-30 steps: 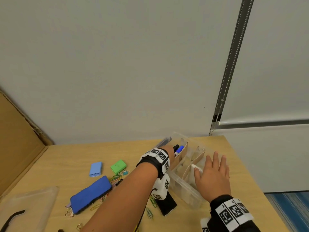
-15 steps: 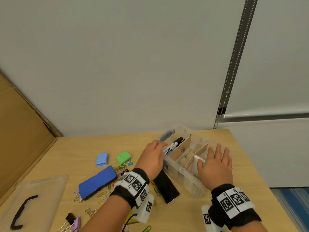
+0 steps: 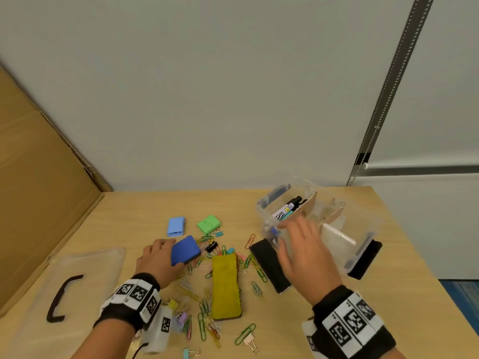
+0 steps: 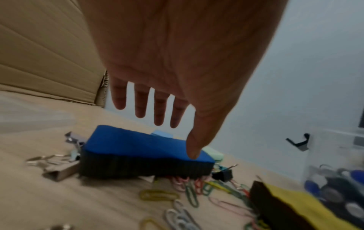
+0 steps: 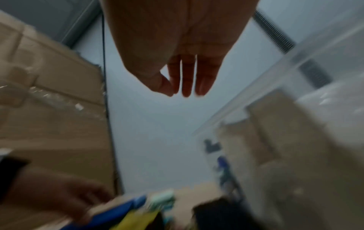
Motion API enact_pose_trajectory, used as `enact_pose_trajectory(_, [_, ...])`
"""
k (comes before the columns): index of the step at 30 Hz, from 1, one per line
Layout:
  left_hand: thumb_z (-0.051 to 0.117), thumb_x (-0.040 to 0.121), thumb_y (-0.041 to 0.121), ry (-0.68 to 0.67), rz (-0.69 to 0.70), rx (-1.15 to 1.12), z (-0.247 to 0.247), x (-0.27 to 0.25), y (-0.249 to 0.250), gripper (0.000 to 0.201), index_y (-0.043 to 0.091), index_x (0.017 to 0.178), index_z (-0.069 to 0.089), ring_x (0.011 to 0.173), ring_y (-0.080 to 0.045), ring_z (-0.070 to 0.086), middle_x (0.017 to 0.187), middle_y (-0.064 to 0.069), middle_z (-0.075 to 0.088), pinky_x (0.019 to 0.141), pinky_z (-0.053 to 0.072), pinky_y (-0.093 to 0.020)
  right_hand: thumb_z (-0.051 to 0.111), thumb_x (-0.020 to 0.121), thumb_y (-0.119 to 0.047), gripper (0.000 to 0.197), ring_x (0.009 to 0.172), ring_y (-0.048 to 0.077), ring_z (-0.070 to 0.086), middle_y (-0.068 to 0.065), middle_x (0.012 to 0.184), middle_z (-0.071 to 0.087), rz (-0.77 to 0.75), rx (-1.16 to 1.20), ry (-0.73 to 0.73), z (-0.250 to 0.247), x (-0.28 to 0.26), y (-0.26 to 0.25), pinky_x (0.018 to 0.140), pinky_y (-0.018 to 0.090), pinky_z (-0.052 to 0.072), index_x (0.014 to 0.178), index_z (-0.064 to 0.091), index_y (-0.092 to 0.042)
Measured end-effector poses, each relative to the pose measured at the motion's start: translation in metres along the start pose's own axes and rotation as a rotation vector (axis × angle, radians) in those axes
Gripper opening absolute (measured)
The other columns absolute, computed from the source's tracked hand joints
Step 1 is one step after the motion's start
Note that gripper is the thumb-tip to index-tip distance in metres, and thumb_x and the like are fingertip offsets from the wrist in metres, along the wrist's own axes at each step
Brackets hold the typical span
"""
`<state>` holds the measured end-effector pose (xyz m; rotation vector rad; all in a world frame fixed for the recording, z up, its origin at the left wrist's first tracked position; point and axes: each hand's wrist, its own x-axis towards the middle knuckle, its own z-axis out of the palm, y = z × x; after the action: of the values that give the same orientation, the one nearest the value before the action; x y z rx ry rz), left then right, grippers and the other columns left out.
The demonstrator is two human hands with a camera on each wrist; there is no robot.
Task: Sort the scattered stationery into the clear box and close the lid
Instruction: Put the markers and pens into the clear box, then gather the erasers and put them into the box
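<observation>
My left hand point(image 3: 162, 260) comes down over the near end of the thick blue foam whiteboard eraser point(image 3: 185, 249) lying on the pale wooden table point(image 3: 129, 216). In the left wrist view the fingers point(image 4: 140, 102) hang straight and spread above it, thumb tip just at its top, nothing clasped. My right hand point(image 3: 303, 252) hovers flat and slack in front of the clear plastic compartment box point(image 3: 363, 244) at the table's right, holding nothing; whether it touches the box wall I cannot tell.

The sorting looks barely begun — only the markers point(image 3: 286, 208) lie in the box's far-left compartment. A yellow felt eraser point(image 3: 225, 287), a black eraser point(image 3: 269, 265), coloured paper clips point(image 3: 204, 312) and the blue point(image 3: 176, 226) and green point(image 3: 208, 224) rectangular blocks lie loose on the wood. The clear lid with its black handle point(image 3: 64, 294) lies well apart at far left.

Next, as I judge it: close thumb and fingers across the blue eraser's sides and carry it to a free compartment — the cardboard dividers may make that fit tight.
</observation>
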<state>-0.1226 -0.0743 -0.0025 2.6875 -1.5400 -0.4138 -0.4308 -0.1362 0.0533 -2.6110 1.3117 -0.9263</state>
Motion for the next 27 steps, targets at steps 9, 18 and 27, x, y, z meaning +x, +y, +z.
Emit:
enact_pose_trajectory(9, [0.056, 0.089, 0.035, -0.108, 0.077, 0.059, 0.006, 0.015, -0.015, 0.067, 0.025, 0.146, 0.021, 0.128, -0.029, 0.041, 0.144, -0.003, 0.037, 0.104, 0.040, -0.043, 0.041, 0.094, -0.039, 0.050, 0.125, 0.022, 0.041, 0.004, 0.138, 0.039, 0.368, -0.275, -0.607, 0.074, -0.023, -0.003, 0.099, 0.032, 0.041, 0.137, 0.032, -0.017])
enact_pose_trajectory(18, [0.055, 0.089, 0.036, -0.176, 0.180, -0.131, -0.010, 0.018, -0.033, 0.068, 0.021, 0.147, 0.022, 0.123, -0.024, 0.049, 0.142, -0.005, 0.041, 0.100, 0.044, -0.035, 0.054, 0.085, -0.049, 0.058, 0.118, 0.017, 0.044, -0.001, 0.128, 0.048, 0.469, -0.172, -0.436, 0.066, -0.014, -0.010, 0.099, 0.030, 0.043, 0.133, 0.038, -0.022])
enact_pose_trajectory(27, [0.046, 0.092, 0.028, -0.170, 0.209, -0.967, -0.051, 0.004, -0.047, 0.039, 0.027, 0.131, 0.044, 0.092, -0.011, 0.061, 0.114, -0.004, 0.060, 0.075, 0.047, -0.024, 0.073, 0.079, -0.023, 0.052, 0.096, -0.003, 0.057, -0.014, 0.107, 0.057, 0.501, 0.613, -0.057, 0.033, 0.012, -0.041, 0.079, 0.007, 0.044, 0.120, 0.042, -0.030])
